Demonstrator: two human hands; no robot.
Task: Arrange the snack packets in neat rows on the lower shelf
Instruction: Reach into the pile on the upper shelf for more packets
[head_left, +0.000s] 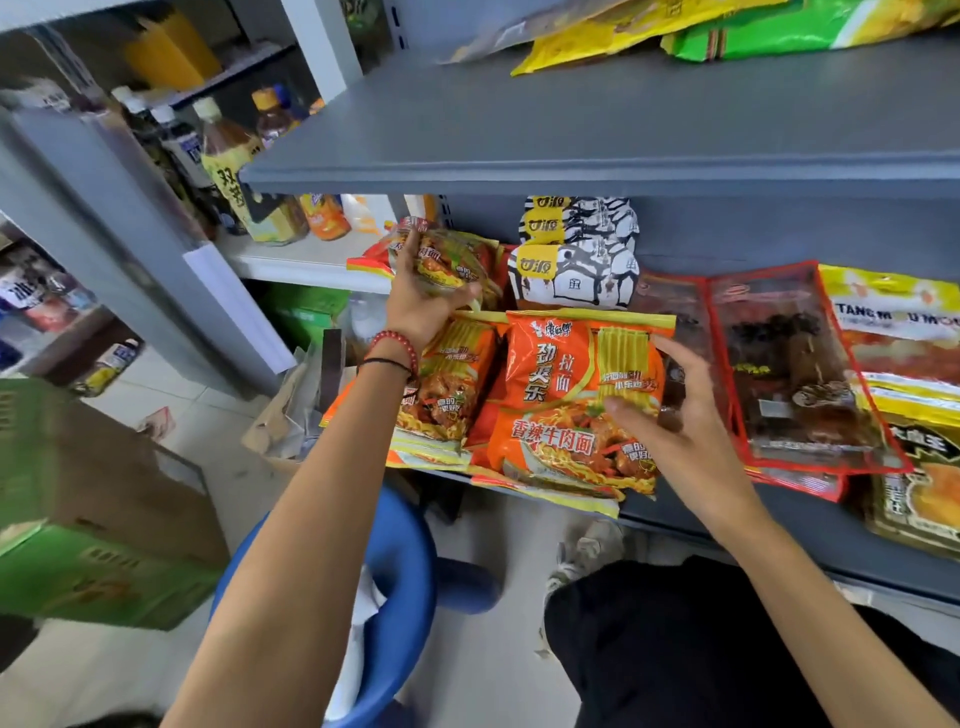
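Note:
On the grey lower shelf (810, 540) lie several orange noodle packets. My left hand (423, 306) grips a noodle packet (447, 257) at the back left, lifted above a rear stack. In front of it lies another orange packet (447, 395), partly under my left wrist. My right hand (670, 410) rests with spread fingers on the right edge of the front orange noodle packet (561, 395). Black-and-white snack packets (576, 260) stand stacked at the back. Red-edged clear packets (795, 364) and yellow packets (904, 364) lie to the right.
The upper grey shelf (597, 130) overhangs the work area, with yellow and green bags (779, 26) on it. Drink bottles (234, 166) stand on a shelf at the left. A blue stool (400, 587) and green cartons (93, 509) are on the floor below.

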